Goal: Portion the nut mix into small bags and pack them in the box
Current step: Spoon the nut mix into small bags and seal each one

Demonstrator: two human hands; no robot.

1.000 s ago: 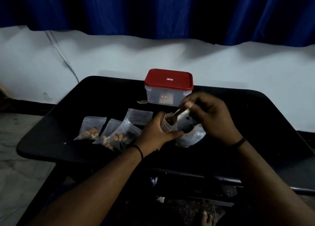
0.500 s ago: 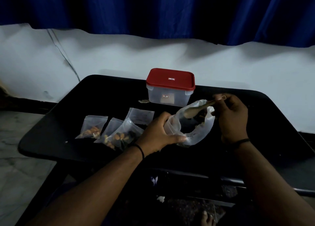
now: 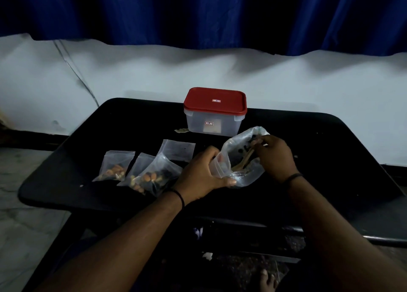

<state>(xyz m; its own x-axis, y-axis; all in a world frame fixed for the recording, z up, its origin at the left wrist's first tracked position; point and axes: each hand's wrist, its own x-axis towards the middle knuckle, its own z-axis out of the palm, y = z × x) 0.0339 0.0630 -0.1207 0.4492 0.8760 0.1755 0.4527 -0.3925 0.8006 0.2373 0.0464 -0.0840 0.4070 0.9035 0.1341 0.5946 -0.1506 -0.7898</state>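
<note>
My left hand (image 3: 203, 173) grips a small clear bag (image 3: 218, 166) together with the near edge of the large clear nut-mix bag (image 3: 251, 177) at the table's middle. My right hand (image 3: 275, 157) pinches a wooden spoon (image 3: 244, 160) whose bowl reaches down into the large bag. Left of my hands lie filled small bags of nuts (image 3: 114, 167) (image 3: 152, 177) and one flat empty bag (image 3: 178, 149). Behind them stands the clear box with a red lid (image 3: 214, 111), closed.
The black table (image 3: 132, 119) ends close to my body and at its rounded left edge. A white wall and blue curtain (image 3: 198, 16) stand behind it. A small scrap (image 3: 180, 130) lies left of the box. Tiled floor (image 3: 19, 225) shows at left.
My right hand lifted the spoon out toward the right, then brought it back down into the large bag. My left hand kept its grip on the bags.
</note>
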